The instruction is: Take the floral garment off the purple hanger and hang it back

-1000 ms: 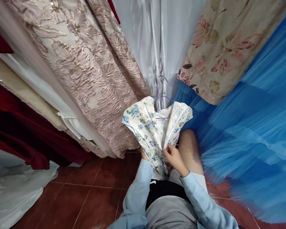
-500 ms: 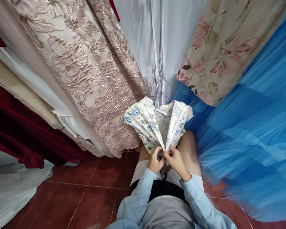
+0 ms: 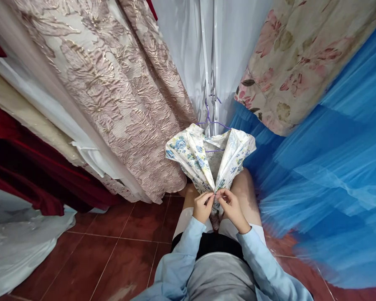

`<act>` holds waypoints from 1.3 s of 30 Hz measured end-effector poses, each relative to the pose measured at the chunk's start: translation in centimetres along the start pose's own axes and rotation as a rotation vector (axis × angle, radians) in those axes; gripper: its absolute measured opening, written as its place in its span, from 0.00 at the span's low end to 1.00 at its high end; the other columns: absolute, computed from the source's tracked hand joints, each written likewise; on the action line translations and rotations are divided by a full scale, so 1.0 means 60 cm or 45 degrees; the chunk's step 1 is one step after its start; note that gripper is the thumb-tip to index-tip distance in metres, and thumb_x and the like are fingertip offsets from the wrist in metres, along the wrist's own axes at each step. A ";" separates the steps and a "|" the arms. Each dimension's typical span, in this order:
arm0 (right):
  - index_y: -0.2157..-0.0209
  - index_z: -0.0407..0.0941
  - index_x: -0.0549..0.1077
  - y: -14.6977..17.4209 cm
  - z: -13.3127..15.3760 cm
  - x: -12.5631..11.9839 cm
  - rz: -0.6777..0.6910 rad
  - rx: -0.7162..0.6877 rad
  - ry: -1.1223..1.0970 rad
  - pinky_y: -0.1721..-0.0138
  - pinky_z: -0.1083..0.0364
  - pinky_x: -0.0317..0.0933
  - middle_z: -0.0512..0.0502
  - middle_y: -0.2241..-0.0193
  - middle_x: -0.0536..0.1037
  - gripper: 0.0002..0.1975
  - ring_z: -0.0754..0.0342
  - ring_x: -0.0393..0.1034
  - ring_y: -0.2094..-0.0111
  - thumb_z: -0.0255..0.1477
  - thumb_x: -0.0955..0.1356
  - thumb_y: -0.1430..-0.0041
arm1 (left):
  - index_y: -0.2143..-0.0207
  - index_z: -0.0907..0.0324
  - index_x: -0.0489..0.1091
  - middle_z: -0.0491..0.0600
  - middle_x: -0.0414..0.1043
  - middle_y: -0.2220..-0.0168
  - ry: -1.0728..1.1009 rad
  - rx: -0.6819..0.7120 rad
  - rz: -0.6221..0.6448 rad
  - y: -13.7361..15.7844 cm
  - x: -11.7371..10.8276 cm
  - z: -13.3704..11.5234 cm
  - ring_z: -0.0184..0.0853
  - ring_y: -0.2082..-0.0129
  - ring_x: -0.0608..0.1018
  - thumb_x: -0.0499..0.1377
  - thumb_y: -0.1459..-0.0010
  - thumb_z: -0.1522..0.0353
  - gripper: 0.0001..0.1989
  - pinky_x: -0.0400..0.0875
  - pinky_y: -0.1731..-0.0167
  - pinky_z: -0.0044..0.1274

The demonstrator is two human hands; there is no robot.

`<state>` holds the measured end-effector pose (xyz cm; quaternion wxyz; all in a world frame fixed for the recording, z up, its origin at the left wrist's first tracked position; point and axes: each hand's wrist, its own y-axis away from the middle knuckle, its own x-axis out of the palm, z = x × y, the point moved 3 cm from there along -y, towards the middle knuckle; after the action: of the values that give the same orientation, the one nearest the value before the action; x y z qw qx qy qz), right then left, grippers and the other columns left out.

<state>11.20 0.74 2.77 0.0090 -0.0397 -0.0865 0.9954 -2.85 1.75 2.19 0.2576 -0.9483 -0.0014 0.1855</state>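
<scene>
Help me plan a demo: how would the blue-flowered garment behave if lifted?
The blue-flowered garment would probably flop, as its front edges fold softly. Its shoulders may stay spread, with a purple hanger inside. Thin-looking cloth suggests light weight.

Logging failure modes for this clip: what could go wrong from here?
The left hand and right hand pinch the blue-flowered garment at the bottom of its open neckline, fingertips crowded together; an edge could slip or meet unevenly. Tugging down might also drag the shoulders off the thin purple hanger.
</scene>
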 end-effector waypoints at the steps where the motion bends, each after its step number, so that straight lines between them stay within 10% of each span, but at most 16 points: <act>1: 0.62 0.46 0.71 0.001 -0.004 0.000 0.001 -0.015 -0.006 0.59 0.53 0.66 0.47 0.65 0.75 0.06 0.50 0.71 0.62 0.33 0.69 0.39 | 0.63 0.59 0.79 0.53 0.81 0.65 0.017 -0.008 -0.019 0.000 0.000 0.003 0.37 0.65 0.83 0.57 0.34 0.68 0.10 0.78 0.62 0.27; 19: 0.65 0.45 0.73 0.000 -0.034 -0.010 0.048 0.012 0.103 0.61 0.52 0.67 0.44 0.67 0.78 0.08 0.49 0.73 0.65 0.36 0.69 0.39 | 0.61 0.58 0.73 0.51 0.78 0.66 -0.371 0.378 0.458 -0.055 -0.032 -0.001 0.37 0.63 0.79 0.53 0.32 0.72 0.09 0.73 0.59 0.27; 28: 0.70 0.45 0.69 -0.015 0.028 -0.045 0.011 -0.063 0.132 0.68 0.55 0.60 0.49 0.73 0.73 0.10 0.53 0.67 0.71 0.36 0.68 0.38 | 0.61 0.59 0.72 0.54 0.75 0.64 -0.567 0.889 0.899 -0.247 -0.060 -0.103 0.38 0.62 0.75 0.48 0.30 0.71 0.13 0.67 0.55 0.29; 39: 0.72 0.46 0.66 0.012 0.035 -0.050 0.195 -0.042 0.202 0.70 0.56 0.57 0.51 0.76 0.70 0.08 0.54 0.64 0.73 0.32 0.66 0.39 | 0.57 0.56 0.73 0.51 0.78 0.63 -0.788 1.013 1.318 -0.237 -0.026 -0.148 0.39 0.62 0.74 0.56 0.40 0.80 0.13 0.63 0.57 0.29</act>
<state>14.02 -0.40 4.93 -0.0610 -0.1249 -0.0986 0.9854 0.17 9.58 16.74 0.4502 -0.5657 0.4428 0.5303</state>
